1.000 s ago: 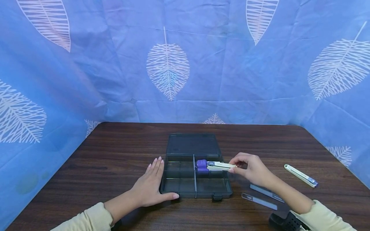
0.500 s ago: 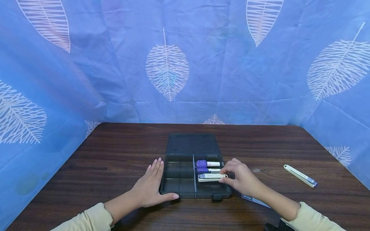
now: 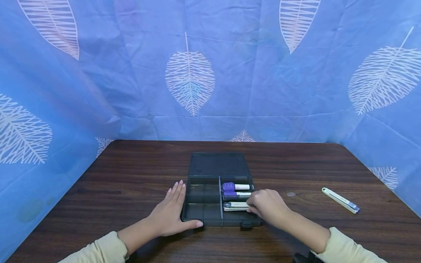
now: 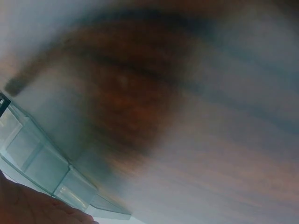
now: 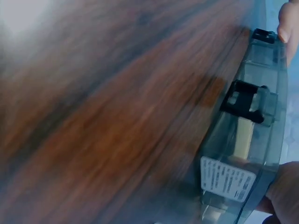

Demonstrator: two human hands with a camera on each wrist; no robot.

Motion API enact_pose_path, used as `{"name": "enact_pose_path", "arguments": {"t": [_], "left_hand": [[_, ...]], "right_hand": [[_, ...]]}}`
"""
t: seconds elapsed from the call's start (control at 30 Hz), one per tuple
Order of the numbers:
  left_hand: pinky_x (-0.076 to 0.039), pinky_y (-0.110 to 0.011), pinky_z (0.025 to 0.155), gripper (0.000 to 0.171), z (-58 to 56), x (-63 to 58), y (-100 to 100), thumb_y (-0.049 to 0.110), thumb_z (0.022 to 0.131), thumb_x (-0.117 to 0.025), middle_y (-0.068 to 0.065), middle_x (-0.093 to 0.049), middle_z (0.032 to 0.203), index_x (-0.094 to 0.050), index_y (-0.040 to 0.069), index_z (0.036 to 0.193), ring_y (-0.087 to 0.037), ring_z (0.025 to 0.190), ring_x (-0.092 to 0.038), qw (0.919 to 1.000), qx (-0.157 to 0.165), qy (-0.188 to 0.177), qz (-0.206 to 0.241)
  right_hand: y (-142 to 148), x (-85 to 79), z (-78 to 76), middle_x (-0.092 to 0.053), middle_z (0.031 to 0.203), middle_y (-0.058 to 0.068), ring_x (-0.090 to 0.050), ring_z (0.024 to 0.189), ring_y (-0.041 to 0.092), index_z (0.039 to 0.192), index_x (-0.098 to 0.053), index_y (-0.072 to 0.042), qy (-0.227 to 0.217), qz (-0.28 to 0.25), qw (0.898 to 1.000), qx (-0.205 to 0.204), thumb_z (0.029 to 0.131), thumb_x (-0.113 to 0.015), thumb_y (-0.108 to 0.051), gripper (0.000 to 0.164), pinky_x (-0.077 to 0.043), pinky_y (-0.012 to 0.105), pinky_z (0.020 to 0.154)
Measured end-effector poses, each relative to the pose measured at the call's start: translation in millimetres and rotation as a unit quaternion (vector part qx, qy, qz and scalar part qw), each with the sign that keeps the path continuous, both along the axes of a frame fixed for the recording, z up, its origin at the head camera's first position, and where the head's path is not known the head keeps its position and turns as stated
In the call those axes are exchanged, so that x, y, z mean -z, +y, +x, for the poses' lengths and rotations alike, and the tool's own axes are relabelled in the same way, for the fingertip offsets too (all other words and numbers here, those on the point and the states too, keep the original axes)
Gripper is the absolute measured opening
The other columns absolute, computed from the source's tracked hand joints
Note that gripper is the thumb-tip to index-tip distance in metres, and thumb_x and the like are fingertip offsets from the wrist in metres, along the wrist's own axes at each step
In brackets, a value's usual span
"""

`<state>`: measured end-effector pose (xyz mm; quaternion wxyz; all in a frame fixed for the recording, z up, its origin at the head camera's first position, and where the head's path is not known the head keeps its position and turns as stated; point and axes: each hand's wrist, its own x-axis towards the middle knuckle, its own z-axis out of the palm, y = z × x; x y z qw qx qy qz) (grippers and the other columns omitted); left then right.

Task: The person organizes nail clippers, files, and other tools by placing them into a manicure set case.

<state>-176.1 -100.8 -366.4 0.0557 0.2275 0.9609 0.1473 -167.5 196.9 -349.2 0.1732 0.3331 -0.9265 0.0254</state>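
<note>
My right hand [image 3: 271, 207] reaches into the front right part of a dark see-through plastic box [image 3: 203, 219]. Its fingertips pinch the right end of a pale nail clipper [image 3: 235, 206], low inside the box. Behind the clipper lie two purple nail polish bottles [image 3: 229, 186] with pale caps. My left hand [image 3: 169, 215] rests along the box's left side, fingers straight, thumb at the front corner. In the right wrist view the clipper [image 5: 244, 137] shows through the box wall [image 5: 273, 154], beside a black latch. The left wrist view is mostly blurred, with the box [image 4: 42, 158] at lower left.
The box's lid [image 3: 219, 163] lies folded back behind it. A second pale nail clipper [image 3: 340, 200] lies on the dark wooden table [image 3: 131, 164] at the right. Nearer is a small clear oval piece [image 3: 291, 194]. A blue leaf-print cloth [image 3: 230, 73] hangs around the table.
My right hand has carried the nail clipper from above the polish bottles toward me and down into the front of the right section. Its arm now covers the two nail files. The left hand stays still.
</note>
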Motion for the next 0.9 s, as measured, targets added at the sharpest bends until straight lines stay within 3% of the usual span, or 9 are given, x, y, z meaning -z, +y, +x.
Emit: {"name": "enact_pose_path", "arguments": {"t": [0.07,0.2,0.37,0.5,0.57,0.73,0.9], "left_hand": [[-0.018,-0.048,0.115,0.111,0.8,-0.2,1,0.074,0.075,-0.051,-0.018,-0.010,0.155,-0.015,-0.002,0.147,-0.032,0.144,-0.009,1.0000,-0.002,-0.003,0.002],[-0.017,-0.048,0.115,0.110,1.5,2.1,1,0.073,0.075,-0.052,-0.018,-0.010,0.155,-0.016,-0.002,0.147,-0.032,0.145,-0.008,1.0000,-0.004,-0.003,0.002],[-0.018,-0.048,0.115,0.110,1.8,4.4,1,0.073,0.075,-0.052,-0.018,-0.011,0.155,-0.016,-0.002,0.147,-0.032,0.144,-0.009,1.0000,-0.005,0.001,0.004],[-0.018,-0.048,0.115,0.111,2.1,5.6,1,0.074,0.075,-0.051,-0.018,-0.011,0.155,-0.016,-0.002,0.147,-0.032,0.144,-0.009,1.0000,-0.004,0.002,0.005],[-0.018,-0.048,0.115,0.111,2.1,5.9,1,0.075,0.074,-0.051,-0.018,-0.011,0.155,-0.016,-0.002,0.147,-0.032,0.144,-0.009,1.0000,-0.004,0.004,0.005],[-0.018,-0.048,0.115,0.112,1.9,6.6,1,0.076,0.074,-0.050,-0.019,-0.012,0.155,-0.016,-0.002,0.147,-0.032,0.144,-0.009,1.0000,-0.003,0.007,0.004],[-0.017,-0.047,0.115,0.112,1.8,7.6,1,0.076,0.074,-0.049,-0.019,-0.012,0.155,-0.016,-0.003,0.147,-0.032,0.144,-0.009,1.0000,-0.002,0.006,0.005]], "right_hand": [[-2,0.1,0.5,-0.054,0.054,-0.012,-0.028,0.048,-0.002,0.051,-0.048,-0.021,-0.008,0.009,1.000,0.012,0.072,-0.077,-0.018,0.036,-0.027,0.015,0.043],[-4,0.3,2.3,-0.052,0.051,-0.012,-0.030,0.047,-0.001,0.049,-0.048,-0.021,-0.009,0.021,0.999,0.034,0.071,-0.078,-0.016,0.037,-0.028,0.015,0.040],[-4,0.6,2.7,-0.045,0.047,-0.012,-0.027,0.046,-0.001,0.047,-0.046,-0.020,-0.027,0.007,0.999,0.034,0.075,-0.075,-0.011,0.040,-0.023,0.013,0.040],[2,0.2,3.2,-0.066,0.063,-0.008,-0.054,0.051,0.003,0.063,-0.069,-0.017,-0.039,-0.037,0.998,0.019,0.075,-0.074,-0.012,0.014,-0.040,0.016,0.044],[8,0.2,4.1,-0.072,0.077,-0.004,-0.065,0.063,0.008,0.077,-0.074,-0.015,-0.025,-0.072,0.997,0.013,0.074,-0.075,-0.014,0.003,-0.048,0.019,0.051],[28,1.8,4.5,-0.071,0.082,-0.001,-0.064,0.068,0.007,0.085,-0.073,-0.010,0.052,-0.165,0.985,-0.014,0.067,-0.079,-0.010,0.018,-0.049,0.017,0.055],[53,2.8,5.9,-0.069,0.085,-0.003,-0.063,0.075,0.010,0.089,-0.072,-0.009,0.100,-0.194,0.975,-0.036,0.062,-0.080,-0.006,0.029,-0.049,0.014,0.063]]}}
